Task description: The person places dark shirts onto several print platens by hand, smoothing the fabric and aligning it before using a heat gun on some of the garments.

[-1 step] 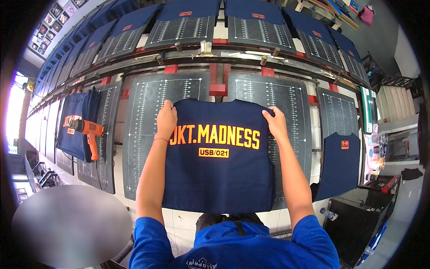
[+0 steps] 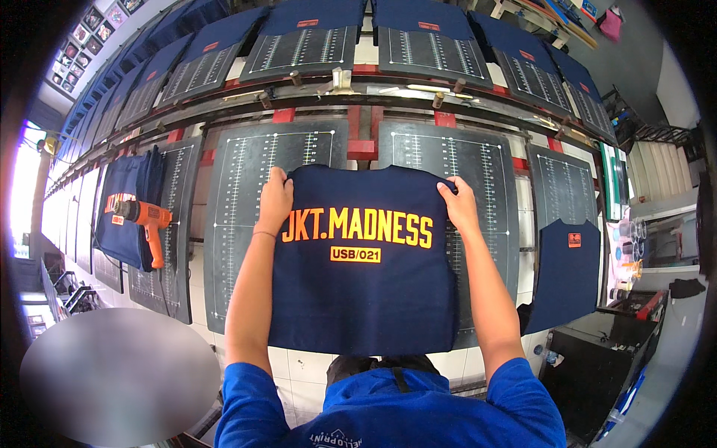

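A navy shirt panel [image 2: 366,299] with bold orange lettering across its chest and a small orange block below hangs stretched between my two hands. At its upper left shoulder, my left hand [image 2: 277,200] pinches the fabric, thumb hidden from sight. The upper right shoulder is gripped by my right hand [image 2: 458,203], its thumb lying on the front of the cloth. Behind the panel are a black printing board [image 2: 243,194] on the left and another black printing board [image 2: 485,179] on the right, both marked with white rulers. The panel's lower edge reaches near my waist.
An orange heat gun [image 2: 153,224] lies over folded navy fabric [image 2: 131,175] at the left. Another navy panel [image 2: 567,276] lies on a board to the right. A dark rail [image 2: 388,103] crosses behind, with more panel-covered boards beyond. A black cabinet [image 2: 590,358] stands low at the right.
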`<state>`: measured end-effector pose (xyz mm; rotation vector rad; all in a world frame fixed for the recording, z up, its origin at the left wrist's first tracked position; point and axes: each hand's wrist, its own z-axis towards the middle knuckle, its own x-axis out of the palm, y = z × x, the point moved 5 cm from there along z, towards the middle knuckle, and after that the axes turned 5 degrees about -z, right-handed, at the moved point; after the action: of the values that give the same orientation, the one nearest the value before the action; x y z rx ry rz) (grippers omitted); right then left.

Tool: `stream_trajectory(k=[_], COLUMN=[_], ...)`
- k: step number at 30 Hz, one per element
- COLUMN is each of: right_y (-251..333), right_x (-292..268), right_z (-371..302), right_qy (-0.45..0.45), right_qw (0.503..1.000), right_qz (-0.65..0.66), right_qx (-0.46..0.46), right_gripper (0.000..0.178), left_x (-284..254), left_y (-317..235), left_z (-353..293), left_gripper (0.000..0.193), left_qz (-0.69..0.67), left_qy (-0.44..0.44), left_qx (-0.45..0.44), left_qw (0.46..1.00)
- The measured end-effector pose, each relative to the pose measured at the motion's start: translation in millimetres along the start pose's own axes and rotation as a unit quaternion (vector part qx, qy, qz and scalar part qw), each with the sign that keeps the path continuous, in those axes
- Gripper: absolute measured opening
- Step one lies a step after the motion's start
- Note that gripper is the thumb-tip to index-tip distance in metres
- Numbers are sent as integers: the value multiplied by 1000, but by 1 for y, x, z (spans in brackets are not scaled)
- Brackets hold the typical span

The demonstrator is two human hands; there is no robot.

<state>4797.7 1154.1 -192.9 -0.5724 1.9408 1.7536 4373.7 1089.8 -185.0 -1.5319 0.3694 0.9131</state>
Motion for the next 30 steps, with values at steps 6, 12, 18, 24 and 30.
stream_trajectory(k=[6,12,18,24,30], right_y=[22,12,-8,-9,-33], right_x=[-20,-21,6,-18,-45], right_z=[-13,6,13,-6,-207], right_qy=[-49,-10,-41,-119,95], right_qw=[993,999,975,965,945], right_qz=[93,-37,-217,-218,-290], right_qx=[-61,-29,-31,-77,120], right_gripper=[20,25,29,30,28], left_x=[-41,-44,-16,-61,-56], left_y=[17,3,31,12,51], left_z=[-3,9,3,-49,-230], left_gripper=[20,28,34,18,25], left_qz=[-245,-71,56,112,137], left_qy=[120,126,30,-245,-3], left_qx=[-86,-5,-49,57,-98], left_qw=[958,990,997,961,986])
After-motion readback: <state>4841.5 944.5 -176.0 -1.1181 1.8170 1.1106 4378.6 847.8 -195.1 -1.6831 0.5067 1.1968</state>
